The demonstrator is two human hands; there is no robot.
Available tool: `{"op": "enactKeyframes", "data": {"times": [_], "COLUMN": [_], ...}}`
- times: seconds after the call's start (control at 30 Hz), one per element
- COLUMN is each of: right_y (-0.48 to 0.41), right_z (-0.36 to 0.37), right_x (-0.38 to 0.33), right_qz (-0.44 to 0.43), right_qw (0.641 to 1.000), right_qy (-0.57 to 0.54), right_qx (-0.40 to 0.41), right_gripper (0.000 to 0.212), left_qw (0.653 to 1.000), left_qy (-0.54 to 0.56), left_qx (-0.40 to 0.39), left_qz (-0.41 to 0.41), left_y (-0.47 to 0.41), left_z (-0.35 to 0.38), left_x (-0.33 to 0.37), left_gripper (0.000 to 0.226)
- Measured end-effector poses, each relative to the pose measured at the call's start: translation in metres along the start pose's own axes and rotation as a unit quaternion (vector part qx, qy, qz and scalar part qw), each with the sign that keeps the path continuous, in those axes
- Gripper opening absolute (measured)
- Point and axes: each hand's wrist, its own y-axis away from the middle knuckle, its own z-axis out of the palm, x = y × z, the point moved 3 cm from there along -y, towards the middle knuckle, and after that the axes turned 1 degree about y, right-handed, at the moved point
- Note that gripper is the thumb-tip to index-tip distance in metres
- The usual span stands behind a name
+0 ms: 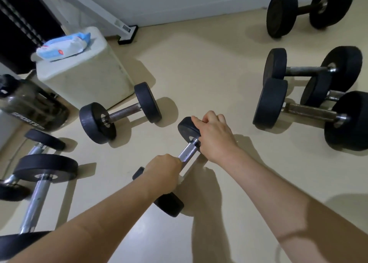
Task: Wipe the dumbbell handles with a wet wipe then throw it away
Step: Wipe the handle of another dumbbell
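The only legible writing is "SPORTS", white on a dark translucent bottle lying far left of the small dumbbell; that dumbbell lies on the smooth cream floor at the centre, with round matte black heads and a knurled steel handle; the left hand is clenched round the handle's near part, and whether a wipe lies under its fingers cannot be told; the right hand grasps the far head, fingers curled over its rim; beyond and left of the dumbbell, a crinkled blue-and-white wet-wipe packet rests on a boxy cream plastic container; a second black-headed dumbbell lies just before that container.
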Motion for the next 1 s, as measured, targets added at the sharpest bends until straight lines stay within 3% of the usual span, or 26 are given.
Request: {"op": "enactKeyframes", "data": {"times": [0.13, 0.2, 0.23, 0.27, 0.33, 0.37, 0.4, 0.53, 0.67, 0.8, 0.9, 0.97, 1.0], "right_y": [0.018, 0.037, 0.047, 0.057, 0.072, 0.076, 0.078, 0.076, 0.082, 0.086, 0.089, 0.094, 0.097], "right_z": [-0.009, -0.024, -0.031, -0.038, -0.056, -0.063, -0.070, -0.097, -0.116, -0.137, -0.159, -0.176, -0.184], "right_x": [-0.001, 0.004, 0.005, 0.004, -0.010, -0.016, -0.021, -0.038, -0.033, -0.020, -0.007, 0.003, 0.007], "right_qz": [0.050, 0.108, 0.138, 0.159, 0.152, 0.147, 0.138, 0.162, 0.209, 0.250, 0.307, 0.332, 0.335], "right_qw": [0.999, 0.989, 0.965, 0.907, 0.701, 0.636, 0.618, 0.669, 0.702, 0.759, 0.780, 0.768, 0.761], "right_qy": [0.009, -0.095, -0.217, -0.381, -0.675, -0.734, -0.752, -0.722, -0.681, -0.600, -0.545, -0.546, -0.553], "right_qx": [-0.018, -0.027, -0.049, -0.087, -0.170, -0.189, -0.184, -0.070, -0.001, 0.028, 0.030, 0.038, 0.045], "right_gripper": [0.072, 0.075, 0.075, 0.072, 0.058, 0.051, 0.047, 0.020, 0.016, 0.008, 0.009, 0.016, 0.016], "left_qw": [0.998, 0.980, 0.945, 0.880, 0.747, 0.716, 0.704, 0.698, 0.699, 0.703, 0.782, 0.851, 0.870], "left_qy": [0.052, 0.184, 0.313, 0.461, 0.646, 0.676, 0.686, 0.684, 0.687, 0.683, 0.578, 0.451, 0.406], "left_qx": [-0.015, 0.014, 0.008, -0.012, -0.037, -0.041, -0.041, -0.035, -0.018, -0.004, 0.035, 0.088, 0.106], "left_qz": [0.034, 0.071, 0.091, 0.116, 0.155, 0.169, 0.182, 0.207, 0.199, 0.199, 0.231, 0.254, 0.260], "left_y": [0.007, 0.011, 0.016, 0.024, 0.038, 0.044, 0.049, 0.060, 0.058, 0.038, 0.020, 0.010, 0.008], "left_z": [-0.018, -0.045, -0.060, -0.076, -0.102, -0.111, -0.119, -0.138, -0.143, -0.130, -0.117, -0.116, -0.117], "left_x": [-0.011, -0.026, -0.033, -0.037, -0.039, -0.037, -0.033, -0.023, -0.031, -0.035, -0.029, -0.024, -0.021], "left_gripper": [0.021, 0.013, 0.013, 0.016, 0.024, 0.025, 0.022, 0.015, 0.015, 0.022, 0.026, 0.028, 0.027]}}
